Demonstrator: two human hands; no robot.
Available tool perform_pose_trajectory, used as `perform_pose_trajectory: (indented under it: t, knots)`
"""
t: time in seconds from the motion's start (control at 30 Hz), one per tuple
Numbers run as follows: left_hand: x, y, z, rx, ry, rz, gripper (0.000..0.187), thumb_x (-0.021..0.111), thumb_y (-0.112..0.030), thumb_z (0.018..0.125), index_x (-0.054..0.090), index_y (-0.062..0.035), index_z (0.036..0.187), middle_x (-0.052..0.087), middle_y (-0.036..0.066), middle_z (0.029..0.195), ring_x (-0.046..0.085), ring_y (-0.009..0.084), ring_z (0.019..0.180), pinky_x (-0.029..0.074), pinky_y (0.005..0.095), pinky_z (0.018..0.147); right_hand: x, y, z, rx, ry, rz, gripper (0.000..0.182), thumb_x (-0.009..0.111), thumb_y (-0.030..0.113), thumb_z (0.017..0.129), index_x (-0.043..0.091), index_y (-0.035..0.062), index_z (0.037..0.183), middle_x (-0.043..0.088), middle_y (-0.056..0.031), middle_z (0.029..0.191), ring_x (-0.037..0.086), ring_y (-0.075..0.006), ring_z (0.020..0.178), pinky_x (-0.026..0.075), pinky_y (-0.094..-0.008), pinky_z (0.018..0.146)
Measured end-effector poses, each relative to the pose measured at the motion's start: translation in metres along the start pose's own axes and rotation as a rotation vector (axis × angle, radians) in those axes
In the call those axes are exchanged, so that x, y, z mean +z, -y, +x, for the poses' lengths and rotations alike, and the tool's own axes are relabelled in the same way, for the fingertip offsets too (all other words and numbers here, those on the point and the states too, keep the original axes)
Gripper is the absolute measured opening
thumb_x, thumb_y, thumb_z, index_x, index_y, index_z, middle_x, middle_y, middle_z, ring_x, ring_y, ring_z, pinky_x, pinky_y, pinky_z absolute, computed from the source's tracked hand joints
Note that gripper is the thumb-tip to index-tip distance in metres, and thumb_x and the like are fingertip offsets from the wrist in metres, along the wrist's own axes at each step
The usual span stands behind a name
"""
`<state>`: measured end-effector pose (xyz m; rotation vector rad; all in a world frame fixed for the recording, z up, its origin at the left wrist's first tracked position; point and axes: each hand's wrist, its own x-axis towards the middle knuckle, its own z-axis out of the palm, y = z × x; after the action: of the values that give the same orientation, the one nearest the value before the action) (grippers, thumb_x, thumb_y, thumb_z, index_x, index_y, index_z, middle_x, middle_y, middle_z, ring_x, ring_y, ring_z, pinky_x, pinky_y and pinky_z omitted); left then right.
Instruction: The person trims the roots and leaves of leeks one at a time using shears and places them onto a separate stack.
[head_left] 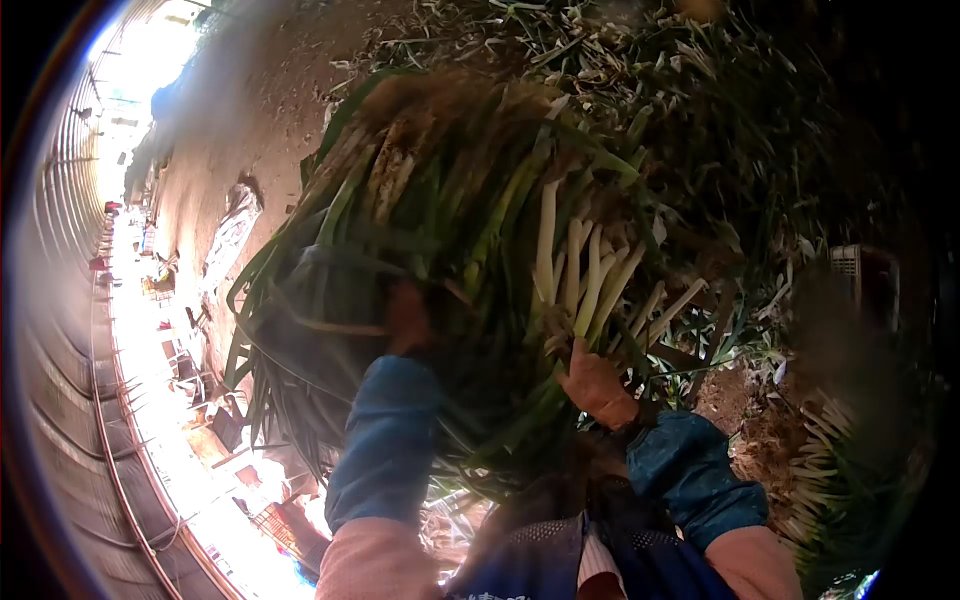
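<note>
A large heap of leeks (480,220) lies in front of me, with long dark green leaves and pale stalks. My left hand (407,315) reaches into the leaves at the heap's near left side; it is smeared by motion and its fingers are largely hidden. At the heap's right side, my right hand (602,388) is closed at the lower ends of several white leek stalks (592,275), which point up and away from me. Blue sleeve covers (385,440) reach to both wrists.
Loose leaves and trimmings (700,90) cover the ground at the back and right. More leeks (818,470) lie in a row at the lower right, near a plastic crate (868,280). Bare soil (270,110) and a crumpled plastic sheet (235,230) lie to the left.
</note>
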<state>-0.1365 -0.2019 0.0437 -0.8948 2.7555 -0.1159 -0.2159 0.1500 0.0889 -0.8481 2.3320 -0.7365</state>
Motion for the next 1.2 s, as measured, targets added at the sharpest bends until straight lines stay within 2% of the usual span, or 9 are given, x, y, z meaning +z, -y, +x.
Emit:
perform_pose_trajectory:
  t: [0.2, 0.5, 0.63, 0.73, 0.83, 0.93, 1.03, 1.13, 1.2]
  knots:
    - [-0.097, -0.084, -0.096, -0.062, 0.216, -0.227, 0.036, 0.054, -0.010, 0.076, 0.036, -0.0005, 0.106, 0.060, 0.023, 0.086, 0.060, 0.0406, 0.074, 0.048, 0.0494, 0.061, -0.023, 0.040, -0.018, -0.082, 0.096, 0.087, 0.062, 0.056, 0.028, 0.079, 0.031, -0.0110, 0.119, 0.059, -0.0223, 0.072, 0.060, -0.0377, 0.065, 0.048, -0.0461, 0.059]
    - [-0.090, -0.099, -0.172, -0.198, 0.310, -0.273, 0.039, 0.052, -0.014, 0.080, 0.031, 0.0010, 0.110, 0.059, 0.022, 0.087, 0.060, 0.0413, 0.071, 0.048, 0.0487, 0.061, -0.022, 0.077, -0.022, -0.097, 0.312, 0.138, 0.062, 0.061, 0.024, 0.076, 0.032, -0.0139, 0.116, 0.058, -0.0221, 0.066, 0.059, -0.0382, 0.062, 0.048, -0.0431, 0.052]
    - [-0.109, -0.106, -0.179, -0.157, 0.277, -0.295, 0.040, 0.052, -0.016, 0.080, 0.033, 0.0024, 0.111, 0.059, 0.023, 0.089, 0.060, 0.0405, 0.075, 0.048, 0.0486, 0.062, 0.009, 0.068, 0.009, -0.141, 0.146, 0.125, 0.062, 0.060, 0.023, 0.076, 0.029, -0.0132, 0.117, 0.059, -0.0228, 0.067, 0.060, -0.0387, 0.064, 0.048, -0.0441, 0.054]
    - [-0.102, -0.089, -0.186, -0.204, 0.435, -0.683, 0.042, 0.051, -0.011, 0.078, 0.035, -0.0015, 0.116, 0.057, 0.025, 0.103, 0.058, 0.0438, 0.085, 0.046, 0.0482, 0.069, 0.002, 0.063, 0.023, -0.200, 0.101, 0.136, 0.063, 0.059, 0.022, 0.077, 0.028, -0.0136, 0.117, 0.059, -0.0226, 0.068, 0.060, -0.0385, 0.063, 0.048, -0.0443, 0.056]
    - [-0.103, -0.085, -0.210, -0.153, 0.419, -0.834, 0.040, 0.053, -0.014, 0.078, 0.038, -0.0022, 0.114, 0.058, 0.024, 0.099, 0.057, 0.0448, 0.084, 0.046, 0.0463, 0.070, -0.019, 0.075, 0.006, -0.148, 0.250, 0.041, 0.048, 0.060, 0.017, 0.075, 0.036, -0.0114, 0.105, 0.060, -0.0237, 0.070, 0.062, -0.0371, 0.067, 0.050, -0.0425, 0.060]
    - [-0.112, -0.084, -0.224, -0.130, 0.419, -0.923, 0.043, 0.056, -0.019, 0.079, 0.038, -0.0029, 0.115, 0.060, 0.024, 0.090, 0.058, 0.0444, 0.081, 0.046, 0.0456, 0.068, -0.020, 0.076, -0.006, -0.156, 0.244, 0.031, 0.049, 0.060, 0.018, 0.076, 0.035, -0.0110, 0.107, 0.060, -0.0254, 0.072, 0.062, -0.0376, 0.068, 0.049, -0.0443, 0.061]
    - [-0.112, -0.071, -0.242, -0.244, 0.685, -0.866, 0.042, 0.054, -0.022, 0.081, 0.039, -0.0046, 0.116, 0.060, 0.024, 0.085, 0.059, 0.0435, 0.079, 0.047, 0.0466, 0.066, 0.000, 0.065, 0.003, -0.035, 0.284, 0.135, 0.050, 0.060, 0.020, 0.076, 0.035, -0.0102, 0.108, 0.059, -0.0265, 0.073, 0.061, -0.0394, 0.069, 0.049, -0.0463, 0.062]
    - [-0.118, -0.069, -0.256, -0.004, 0.665, -0.748, 0.041, 0.056, -0.029, 0.083, 0.044, -0.0059, 0.114, 0.060, 0.024, 0.084, 0.059, 0.0423, 0.076, 0.047, 0.0472, 0.065, -0.019, 0.070, 0.008, -0.045, 0.314, 0.138, 0.052, 0.059, 0.026, 0.078, 0.034, -0.0105, 0.106, 0.059, -0.0258, 0.072, 0.059, -0.0408, 0.069, 0.047, -0.0474, 0.058]
    - [-0.127, -0.060, -0.241, 0.120, 0.852, -0.451, 0.039, 0.056, -0.037, 0.082, 0.051, -0.0109, 0.111, 0.059, 0.018, 0.097, 0.058, 0.0367, 0.089, 0.047, 0.0439, 0.072, -0.019, 0.063, 0.003, -0.063, 0.315, 0.209, 0.053, 0.059, 0.027, 0.078, 0.034, -0.0100, 0.107, 0.059, -0.0277, 0.077, 0.058, -0.0432, 0.072, 0.047, -0.0484, 0.060]
